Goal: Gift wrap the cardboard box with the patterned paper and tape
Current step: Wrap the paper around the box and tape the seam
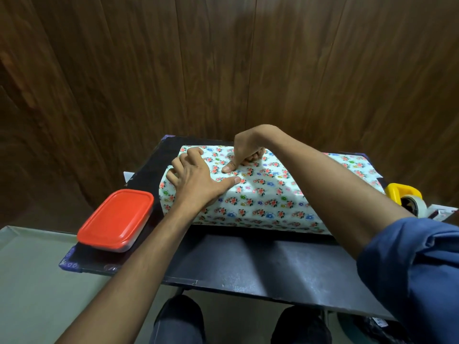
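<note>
**Cardboard box covered, seam not yet taped**

Cardboard box lies mid-desk under the patterned paper, hidden from me. At far left sits a red-lidded container. My left hand lies spread, pressing the paper on top. My right hand has curled fingers, thumb pushing the paper down. The tape waits at right. I judge sealing and both ends remain.
</note>
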